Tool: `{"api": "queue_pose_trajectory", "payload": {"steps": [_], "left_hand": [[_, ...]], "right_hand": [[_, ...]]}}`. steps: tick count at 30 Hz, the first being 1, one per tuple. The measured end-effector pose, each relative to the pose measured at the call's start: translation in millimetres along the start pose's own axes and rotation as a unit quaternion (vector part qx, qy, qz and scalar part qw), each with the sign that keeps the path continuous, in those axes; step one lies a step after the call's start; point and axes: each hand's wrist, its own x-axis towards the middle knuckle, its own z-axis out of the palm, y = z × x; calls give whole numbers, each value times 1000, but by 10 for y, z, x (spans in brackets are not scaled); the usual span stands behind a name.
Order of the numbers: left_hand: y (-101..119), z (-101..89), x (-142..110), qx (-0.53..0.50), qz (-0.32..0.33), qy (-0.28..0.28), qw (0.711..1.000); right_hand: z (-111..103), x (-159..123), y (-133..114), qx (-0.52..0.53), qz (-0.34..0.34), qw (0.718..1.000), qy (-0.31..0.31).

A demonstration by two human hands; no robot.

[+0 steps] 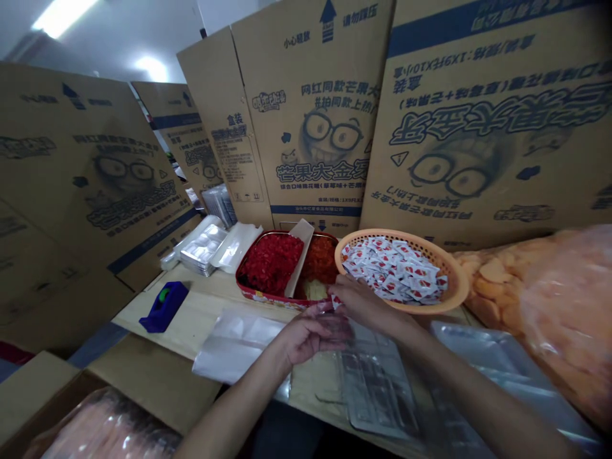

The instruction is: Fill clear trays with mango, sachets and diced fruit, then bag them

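My left hand [313,333] is in the middle, its fingers curled and partly blurred around something clear that I cannot make out. My right hand [356,298] meets it from the right, with its fingertips closed on a small white-and-red packet [336,302]. Many similar packets fill an orange plastic basket [454,280] just beyond the right hand. Below the hands lies a clear plastic tray [377,389] with moulded compartments. Behind them, a red-rimmed tin [258,295] holds red pieces [272,261] on the left and orange-red ones [319,258] on the right of a cardboard divider [300,258].
Clear plastic sleeves [234,344] lie left of the hands, near a blue tape dispenser [165,307]. Stacked clear trays [203,248] stand farther back. More trays [497,363] and a bag of orange pieces [549,306] are at right. Printed cartons [310,83] wall the table.
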Motion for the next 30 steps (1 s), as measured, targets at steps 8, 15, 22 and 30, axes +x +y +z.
{"api": "queue_pose_trajectory", "payload": {"steps": [8,15,22,30], "left_hand": [[17,-44,-82,-9,8,-14,1000],[64,25,-119,-22,-6,-21,1000],[53,72,-70,-49,7,15,999],[83,-2,-52,-41,0,26,999]], "right_hand": [[-5,-6,69,161,62,985,17],[-154,-292,-89,357,-2,932,65],[-64,-509,-223,362,-25,927,94],[-77,-467,617,225,118,945,206]]}}
